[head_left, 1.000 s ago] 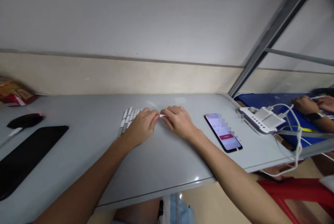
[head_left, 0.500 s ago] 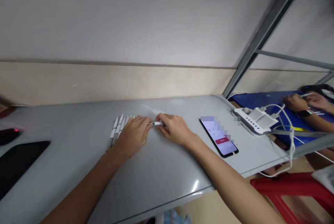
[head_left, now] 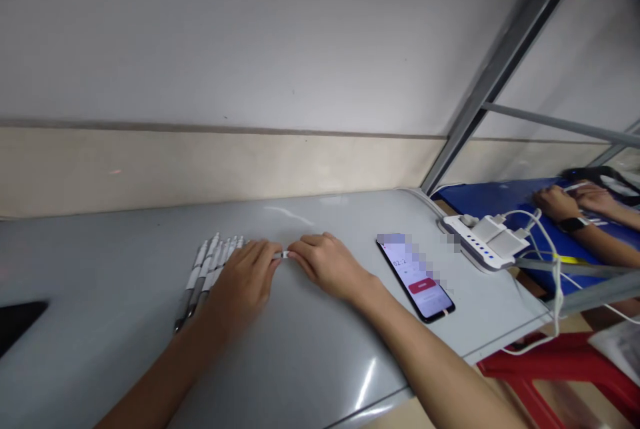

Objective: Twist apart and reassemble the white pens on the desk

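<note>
My left hand (head_left: 247,275) and my right hand (head_left: 325,261) are close together above the grey table, fingers closed in a pinch. Between their fingertips a short white and grey stretch of a pen (head_left: 285,255) shows; the rest of it is hidden by the fingers. Just left of my left hand, several white pens with grey grips (head_left: 204,269) lie side by side on the tabletop, partly covered by that hand and forearm.
A lit phone (head_left: 415,279) lies right of my right forearm. Beyond it a white power strip (head_left: 477,245) holds plugs and cables beside a metal frame post (head_left: 460,139). A co-worker's hands (head_left: 557,202) are over a blue surface. A black object (head_left: 20,322) sits at far left.
The view has shifted slightly. My fingertips are nearer each other, so less of the pen shows between them. More of the row of pens is uncovered.
</note>
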The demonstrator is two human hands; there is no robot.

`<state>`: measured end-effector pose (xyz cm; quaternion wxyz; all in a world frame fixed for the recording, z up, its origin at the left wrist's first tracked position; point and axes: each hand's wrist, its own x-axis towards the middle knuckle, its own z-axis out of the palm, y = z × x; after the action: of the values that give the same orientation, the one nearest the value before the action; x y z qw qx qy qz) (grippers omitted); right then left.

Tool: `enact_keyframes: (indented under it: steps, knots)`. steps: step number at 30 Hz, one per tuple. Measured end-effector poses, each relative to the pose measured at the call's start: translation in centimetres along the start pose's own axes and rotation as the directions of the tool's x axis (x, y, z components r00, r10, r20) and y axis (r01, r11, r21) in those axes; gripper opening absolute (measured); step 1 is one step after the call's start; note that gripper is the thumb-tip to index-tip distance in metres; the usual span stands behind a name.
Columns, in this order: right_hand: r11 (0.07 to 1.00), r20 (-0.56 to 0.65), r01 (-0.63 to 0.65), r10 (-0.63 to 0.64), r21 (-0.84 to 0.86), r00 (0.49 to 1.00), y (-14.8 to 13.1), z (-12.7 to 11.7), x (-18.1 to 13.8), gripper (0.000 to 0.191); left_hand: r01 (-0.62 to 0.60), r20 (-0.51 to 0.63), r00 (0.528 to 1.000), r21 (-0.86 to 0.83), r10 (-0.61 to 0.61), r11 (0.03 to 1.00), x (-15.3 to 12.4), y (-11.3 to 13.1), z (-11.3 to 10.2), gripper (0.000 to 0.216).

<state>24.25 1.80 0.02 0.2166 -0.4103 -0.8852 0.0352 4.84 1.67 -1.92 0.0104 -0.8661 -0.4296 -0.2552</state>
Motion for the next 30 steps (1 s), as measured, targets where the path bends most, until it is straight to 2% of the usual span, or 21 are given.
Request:
enact_keyframes:
  steps: [5,8,12,15,19,23,26,30]
  knots:
    - [0.995,-0.024,-0.05,0.052,0.086,0.998,0.6,-0.9,-0.3,0.026,0.009,0.05,0.999,0.023,-0.01,1.0,-0.3,-0.3,0.1,0.026]
    - [0.978,-0.041,-0.044,0.054,0.204,0.998,1.0,-1.4,-0.3,0.021,0.006,0.057,0.998,0.047,-0.009,0.999,-0.3,-0.7,-0.1,0.027]
    - [0.921,-0.023,-0.105,0.122,0.376,0.992,1.0,-1.5,-0.1,0.03,-0.034,-0.004,0.999,0.076,0.034,0.997,-0.2,-1.1,-0.3,0.023]
    - [0.866,-0.005,-0.161,0.185,0.473,0.983,1.0,-1.5,-0.1,0.02,-0.019,-0.024,0.999,0.077,0.021,0.997,-0.3,-1.4,-0.3,0.019]
    - [0.806,0.033,-0.182,0.198,0.563,0.98,1.3,-1.7,-0.1,0.016,0.002,-0.017,1.0,0.057,-0.001,0.998,-0.4,-1.7,-0.3,0.018]
    - [0.773,0.119,-0.277,0.256,0.571,0.959,1.7,-1.7,-0.1,0.043,0.001,0.022,1.0,0.032,-0.002,0.999,-0.4,-1.6,-0.5,0.019]
    - [0.784,0.09,-0.215,0.2,0.582,0.976,1.8,-1.8,-0.1,0.028,0.034,0.077,0.996,0.035,-0.037,0.999,-0.4,-1.8,-0.8,0.021]
    - [0.848,0.009,-0.095,0.106,0.522,0.994,1.6,-1.8,-0.2,0.024,0.062,0.107,0.992,0.0,-0.062,0.998,-0.2,-2.3,-1.1,0.023]
